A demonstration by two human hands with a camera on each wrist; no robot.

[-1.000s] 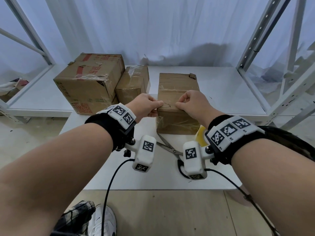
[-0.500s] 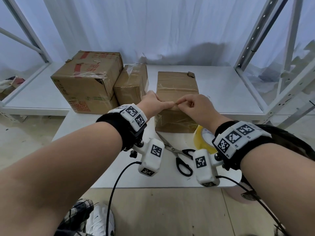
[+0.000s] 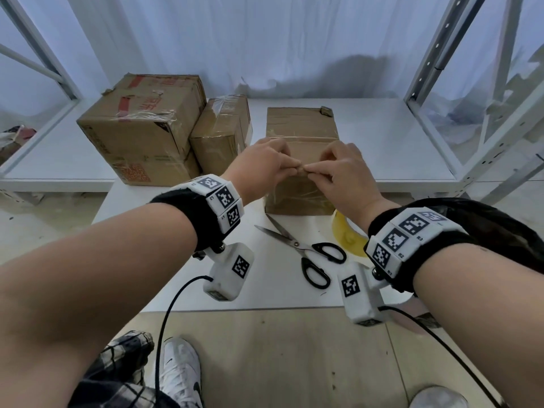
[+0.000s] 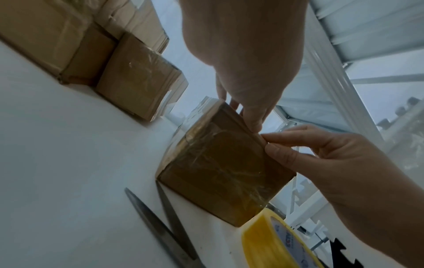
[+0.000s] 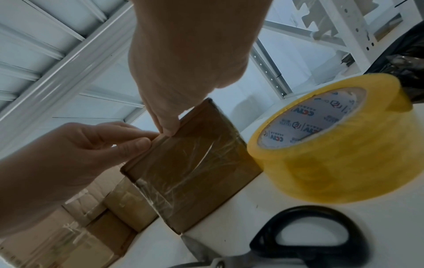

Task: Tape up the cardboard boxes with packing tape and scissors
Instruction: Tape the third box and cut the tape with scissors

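A small cardboard box (image 3: 300, 128) wrapped in clear tape stands on the white table (image 3: 164, 219), also seen in the wrist views (image 4: 220, 168) (image 5: 190, 163). My left hand (image 3: 295, 169) and right hand (image 3: 309, 169) meet at the middle of its near top edge, each pinching that edge between thumb and forefinger. The left wrist view shows my left hand (image 4: 250, 125) above, and the right wrist view shows my right hand (image 5: 168, 131) on the edge. Black-handled scissors (image 3: 306, 251) lie part open in front of the box. A yellow tape roll (image 3: 347, 237) (image 5: 332, 145) stands at the box's right.
A large taped box (image 3: 138, 128) and a smaller one (image 3: 220, 134) stand to the left on the low white shelf (image 3: 397, 148). Metal rack posts (image 3: 435, 54) rise at the right. Camera cables hang below my wrists, and my shoes are on the floor.
My hands have slid together along the box's near top edge until their fingertips meet. The wrists have lifted, uncovering the scissors and the tape roll.
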